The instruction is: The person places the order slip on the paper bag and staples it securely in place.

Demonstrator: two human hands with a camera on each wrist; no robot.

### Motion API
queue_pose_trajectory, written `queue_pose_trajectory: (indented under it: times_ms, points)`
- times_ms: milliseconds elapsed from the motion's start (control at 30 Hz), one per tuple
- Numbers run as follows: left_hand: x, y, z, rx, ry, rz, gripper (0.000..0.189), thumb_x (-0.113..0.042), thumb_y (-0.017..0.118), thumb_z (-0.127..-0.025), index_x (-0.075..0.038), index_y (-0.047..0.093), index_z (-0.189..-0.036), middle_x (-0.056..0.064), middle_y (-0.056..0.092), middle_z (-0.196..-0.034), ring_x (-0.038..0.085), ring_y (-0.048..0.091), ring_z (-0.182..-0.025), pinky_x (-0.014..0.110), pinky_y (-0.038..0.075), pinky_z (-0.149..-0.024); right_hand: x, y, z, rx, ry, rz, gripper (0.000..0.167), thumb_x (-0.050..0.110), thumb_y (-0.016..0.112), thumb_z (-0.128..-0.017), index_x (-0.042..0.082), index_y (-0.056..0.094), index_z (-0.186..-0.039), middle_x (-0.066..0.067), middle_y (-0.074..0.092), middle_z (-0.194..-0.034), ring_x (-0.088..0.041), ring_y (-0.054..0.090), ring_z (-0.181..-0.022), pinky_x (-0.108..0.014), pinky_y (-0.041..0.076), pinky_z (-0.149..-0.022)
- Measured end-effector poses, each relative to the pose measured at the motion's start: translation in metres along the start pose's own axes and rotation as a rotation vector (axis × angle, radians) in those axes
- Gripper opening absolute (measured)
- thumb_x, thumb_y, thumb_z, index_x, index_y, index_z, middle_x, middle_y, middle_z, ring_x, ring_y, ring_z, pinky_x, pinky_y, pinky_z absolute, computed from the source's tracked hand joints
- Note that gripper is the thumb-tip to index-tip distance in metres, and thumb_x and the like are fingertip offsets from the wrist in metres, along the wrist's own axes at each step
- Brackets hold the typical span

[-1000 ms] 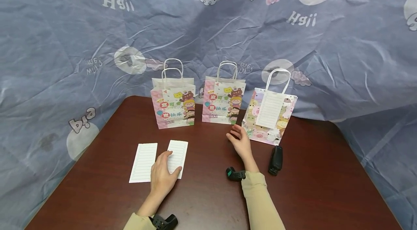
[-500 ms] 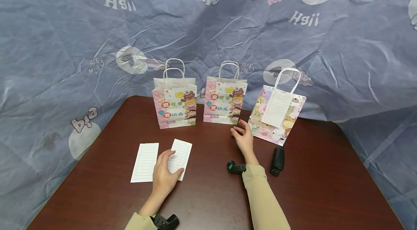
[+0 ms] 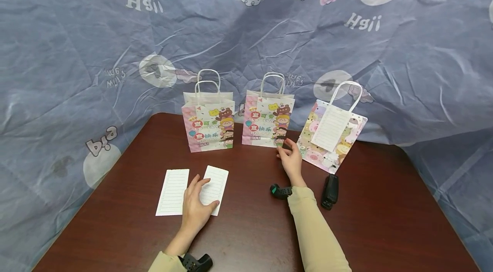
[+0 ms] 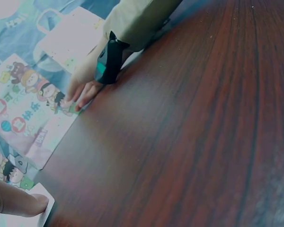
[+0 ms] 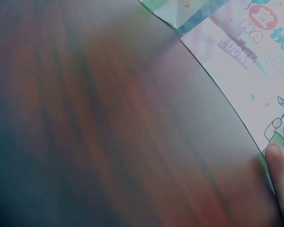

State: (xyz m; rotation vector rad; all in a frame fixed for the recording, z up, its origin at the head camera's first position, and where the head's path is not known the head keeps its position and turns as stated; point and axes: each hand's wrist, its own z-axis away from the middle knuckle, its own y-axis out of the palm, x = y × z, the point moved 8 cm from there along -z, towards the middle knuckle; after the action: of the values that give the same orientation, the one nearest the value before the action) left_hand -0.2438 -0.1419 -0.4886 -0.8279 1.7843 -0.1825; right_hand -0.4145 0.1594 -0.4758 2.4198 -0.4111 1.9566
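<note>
In the head view, my left hand [image 3: 197, 210] spreads its thumb and fingers over a lined white card [image 3: 215, 182] on the table. My left thumb rests on the card in the left wrist view. A second lined card [image 3: 172, 193] lies to its left, partly behind the hand. My right hand [image 3: 292, 161] is at the lower right corner of the middle paper gift bag [image 3: 265, 120], its thumb [image 5: 276, 161] overlapping the printed front. Right of that hand, a flat animal-print gift bag [image 3: 308, 154] leans back with a lined card [image 3: 332, 128] on its front.
Another open paper gift bag [image 3: 208, 126] stands at the back left. A black stapler [image 3: 330, 191] lies right of my right forearm. The dark wooden table [image 3: 246, 238] ends at a blue printed cloth [image 3: 77, 49] hanging behind it.
My right hand has moved from beside the animal-print bag to the middle bag's corner. The animal-print bag has shifted right and tilted more. The card under my left hand has turned slightly.
</note>
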Motion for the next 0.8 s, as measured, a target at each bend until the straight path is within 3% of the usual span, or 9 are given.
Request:
queue_pose_trajectory:
  times_ms: [267,500,800]
  points:
    - [0.002,0.002,-0.001,0.042,-0.01,0.015,0.066,-0.001,0.085,-0.056,-0.006,0.06,-0.116,0.027,0.044,-0.136,0.042,0.041,-0.118,0.052,0.033,-0.094,-0.034,0.0,-0.021,-0.021,0.016,-0.047,0.046,0.01,0.062,-0.09,-0.003,0.048,-0.132,-0.023,0.053,-0.125,-0.034,0.063,-0.092,-0.029,0.054,-0.067]
    - [0.001,0.004,-0.002,0.05,-0.01,0.023,0.068,-0.001,0.085,-0.055,-0.007,0.06,-0.117,0.023,0.048,-0.133,0.039,0.04,-0.118,0.051,0.034,-0.093,-0.036,0.0,-0.025,-0.072,0.002,-0.043,0.032,0.012,0.063,-0.09,-0.003,0.057,-0.117,-0.02,0.061,-0.108,-0.019,0.067,-0.076,-0.02,0.052,-0.059]
    - [0.001,0.006,-0.001,0.075,-0.031,-0.016,0.071,-0.005,0.086,-0.055,-0.006,0.058,-0.12,0.014,0.051,-0.122,0.034,0.041,-0.114,0.049,0.035,-0.09,-0.035,-0.001,-0.023,-0.098,-0.007,-0.023,0.025,0.012,0.065,-0.089,-0.005,0.062,-0.107,-0.02,0.065,-0.098,-0.029,0.067,-0.076,-0.019,0.052,-0.057]
